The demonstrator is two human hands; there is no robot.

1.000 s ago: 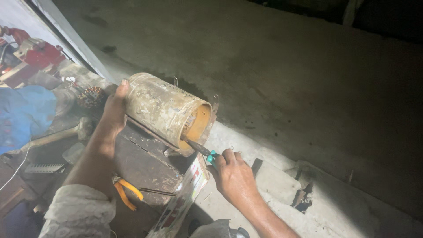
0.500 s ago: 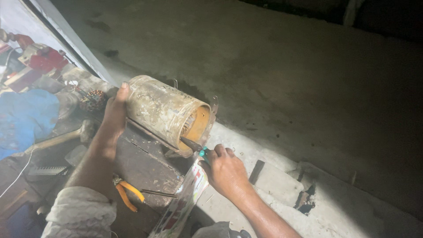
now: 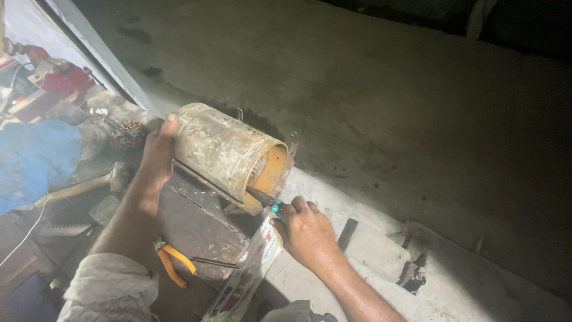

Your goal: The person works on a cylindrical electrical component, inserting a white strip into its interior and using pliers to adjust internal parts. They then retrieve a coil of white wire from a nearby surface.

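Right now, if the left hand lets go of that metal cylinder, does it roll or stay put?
Probably rolls: the metal cylinder lies on its side on the dark block, steadied by the left hand. It looks like solid metal, so likely heavy for its size. The right hand holds a tool at its open end, which may check it slightly.

Dark wooden block [image 3: 196, 223] under the metal cylinder [image 3: 223, 152], orange-handled pliers [image 3: 173, 262] on its edge.

workshop | bare concrete floor [image 3: 381, 89] | hammer [image 3: 77, 188], orange-handled pliers [image 3: 173, 262], copper-wound motor part [image 3: 128, 134] lying about
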